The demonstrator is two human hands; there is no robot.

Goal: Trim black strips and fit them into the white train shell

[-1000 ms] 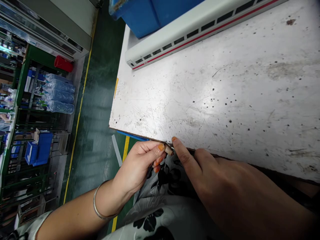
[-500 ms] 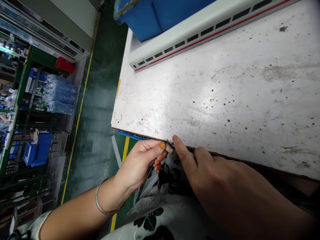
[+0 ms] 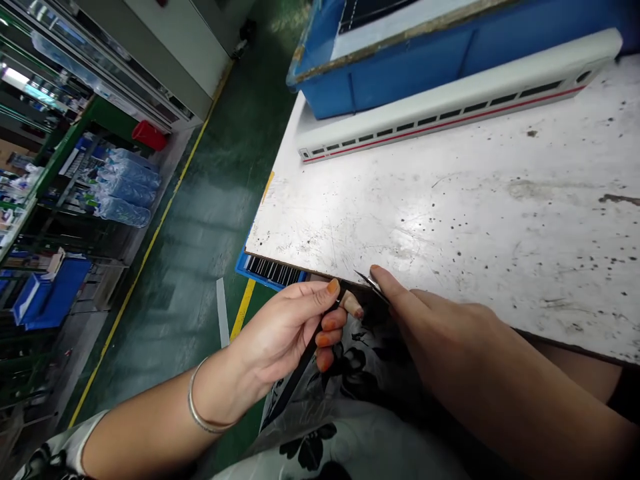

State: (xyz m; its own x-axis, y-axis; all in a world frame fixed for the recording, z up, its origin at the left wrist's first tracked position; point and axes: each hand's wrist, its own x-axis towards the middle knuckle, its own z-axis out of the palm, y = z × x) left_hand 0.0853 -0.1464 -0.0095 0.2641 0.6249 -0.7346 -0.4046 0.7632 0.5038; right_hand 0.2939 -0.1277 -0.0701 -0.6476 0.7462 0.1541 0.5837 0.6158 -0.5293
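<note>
L hand [image 3: 283,337] curled, gripping thin black rod [image 3: 295,375] w/ beige tip [image 3: 351,305], tip just beside bench edge, R hand [image 3: 450,340] closed, fingers pinching small steel piece [image 3: 373,284] near tip, white scratched workbench [image 3: 450,227] beyond, white model train shell [image 3: 450,117] on it

Two hands [image 3: 285,333] [image 3: 460,353], one train model [image 3: 440,120], one bangle [image 3: 191,400]

Orange polish on the fingernails [image 3: 333,287]; black-on-grey floral cloth [image 3: 350,373] just below the fingers; black-speckled white tabletop [image 3: 450,220] above them; red-striped white train model [image 3: 440,120] farther beyond.
</note>
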